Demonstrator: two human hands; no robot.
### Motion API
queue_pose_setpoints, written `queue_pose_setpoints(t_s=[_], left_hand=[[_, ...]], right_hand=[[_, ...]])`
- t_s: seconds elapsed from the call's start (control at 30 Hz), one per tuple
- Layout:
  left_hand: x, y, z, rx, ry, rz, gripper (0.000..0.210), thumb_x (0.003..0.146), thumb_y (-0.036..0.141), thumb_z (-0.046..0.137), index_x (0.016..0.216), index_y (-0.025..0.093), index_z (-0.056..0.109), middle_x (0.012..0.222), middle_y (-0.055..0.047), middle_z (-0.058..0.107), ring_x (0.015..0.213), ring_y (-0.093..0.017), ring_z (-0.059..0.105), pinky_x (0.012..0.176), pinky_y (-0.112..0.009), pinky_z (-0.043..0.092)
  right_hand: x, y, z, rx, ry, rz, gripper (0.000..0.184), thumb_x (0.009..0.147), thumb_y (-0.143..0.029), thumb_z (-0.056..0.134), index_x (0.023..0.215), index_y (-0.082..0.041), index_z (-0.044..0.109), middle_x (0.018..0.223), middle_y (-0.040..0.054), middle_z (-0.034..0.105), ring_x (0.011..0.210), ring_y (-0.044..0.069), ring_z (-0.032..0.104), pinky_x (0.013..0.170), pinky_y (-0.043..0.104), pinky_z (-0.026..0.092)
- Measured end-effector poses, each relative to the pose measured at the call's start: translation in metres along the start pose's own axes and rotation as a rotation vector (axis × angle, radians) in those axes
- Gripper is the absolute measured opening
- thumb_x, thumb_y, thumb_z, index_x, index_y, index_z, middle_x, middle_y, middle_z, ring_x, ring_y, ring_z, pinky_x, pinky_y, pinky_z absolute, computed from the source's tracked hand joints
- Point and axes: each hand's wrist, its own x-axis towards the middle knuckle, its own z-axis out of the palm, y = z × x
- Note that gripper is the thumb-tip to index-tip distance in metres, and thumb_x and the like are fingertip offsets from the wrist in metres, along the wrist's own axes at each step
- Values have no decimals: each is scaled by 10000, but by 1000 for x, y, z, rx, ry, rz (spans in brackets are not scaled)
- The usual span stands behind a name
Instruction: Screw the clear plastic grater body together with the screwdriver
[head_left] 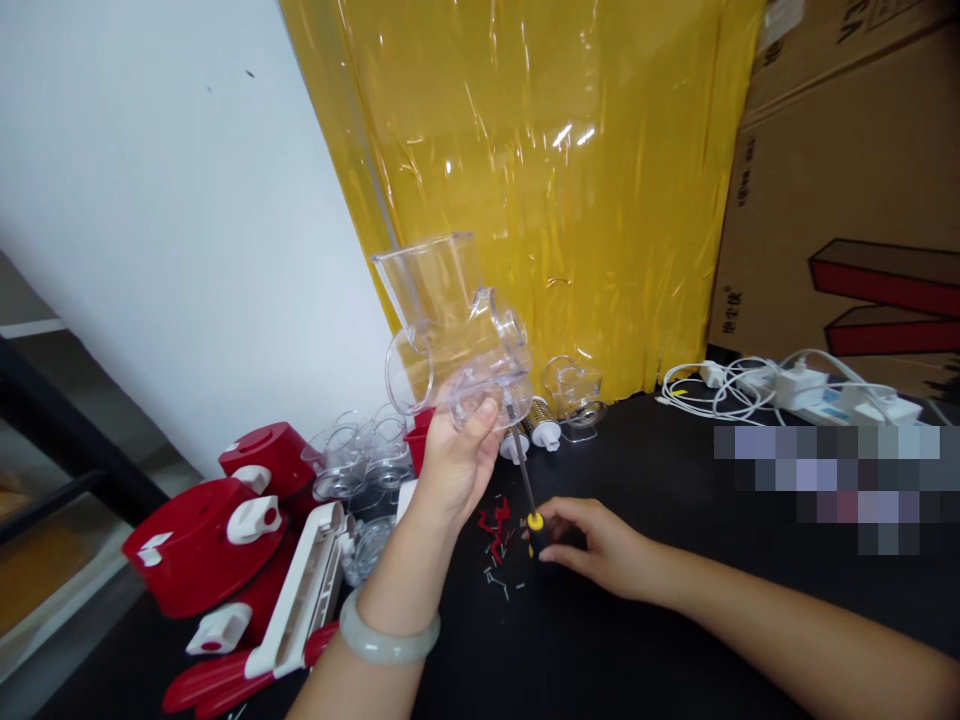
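Note:
My left hand (466, 450) grips a clear plastic housing (442, 300) with a square funnel-like opening and a round ring at one side, holding it tilted above the table. In my right hand (592, 545), closed around its black and yellow handle, is a screwdriver (525, 470). The shaft points upward and its tip meets the underside of the clear housing. Whether a screw sits at the tip cannot be made out. Below the hands, small red parts (495, 530) and several loose screws (496, 582) lie on the black table (555, 650).
Red bases with white knobs (210, 545) and a white frame with red handles (300, 590) crowd the left. More clear housings (360, 455) and white-ended drums (546, 425) stand behind. A power strip with white cables (817, 390) lies back right, before a cardboard box (840, 180).

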Motion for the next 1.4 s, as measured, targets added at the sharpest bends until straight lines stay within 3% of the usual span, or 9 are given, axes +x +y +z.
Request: queue_pose_setpoints(t_s=[0.4, 0.57, 0.77, 0.87, 1.0, 1.2, 1.3, 1.4], left_hand=[[0, -2, 0, 20, 34, 4, 624, 695, 342, 888, 1226, 259, 570, 1205, -66, 712, 1204, -269, 650, 1019, -434, 514], [2, -2, -1, 93, -20, 50, 592, 666, 389, 904, 1169, 233, 634, 1197, -81, 727, 1192, -277, 658, 1048, -434, 500], [9, -7, -11, 194, -33, 131, 593, 634, 397, 922, 1141, 211, 676, 1039, -70, 759, 1034, -261, 712, 970, -416, 542], [10, -8, -13, 193, -48, 137, 563, 655, 374, 912, 1140, 211, 679, 1028, -62, 760, 1014, -246, 714, 965, -399, 542], [9, -7, -12, 178, -49, 135, 545, 642, 397, 918, 1102, 212, 690, 1078, -76, 755, 1032, -253, 712, 989, -408, 532], [10, -7, -13, 183, -8, 123, 606, 602, 409, 936, 1116, 214, 682, 1026, -71, 765, 972, -257, 730, 947, -417, 545], [10, -7, -13, 179, -25, 129, 599, 611, 394, 935, 1126, 214, 687, 1037, -66, 765, 969, -241, 726, 930, -390, 550], [10, -7, -15, 180, -52, 141, 564, 650, 380, 918, 1137, 210, 691, 1004, -56, 763, 930, -216, 721, 893, -362, 559]], right_hand=[[0, -1, 0, -11, 9, 2, 285, 869, -441, 715, 1023, -204, 683, 951, 34, 721, 861, 153, 659, 838, 305, 550], [1, 2, 1, 16, 18, 1, 306, 857, -469, 724, 987, -197, 671, 919, 30, 709, 857, 153, 656, 833, 305, 544], [-1, 0, 2, -47, 71, -14, 274, 829, -429, 756, 936, -198, 653, 885, 24, 700, 810, 145, 646, 788, 290, 552], [-5, -5, 2, -126, 106, -87, 235, 874, -344, 698, 1062, -211, 648, 975, 46, 705, 879, 158, 654, 844, 311, 555], [-7, -6, 2, -173, 135, -165, 353, 922, -297, 611, 1270, -235, 596, 1112, 81, 703, 1006, 184, 666, 930, 352, 546], [-6, -2, 2, -207, 217, -130, 397, 874, -356, 701, 1234, -232, 590, 1041, 69, 682, 989, 194, 656, 934, 376, 537], [-8, -4, 1, -136, 177, -172, 437, 921, -296, 631, 1337, -243, 508, 1175, 88, 669, 1122, 196, 636, 1034, 405, 493], [-8, -3, 2, -95, 153, -172, 468, 935, -264, 603, 1379, -252, 457, 1112, 70, 691, 1075, 182, 660, 1039, 407, 487]])
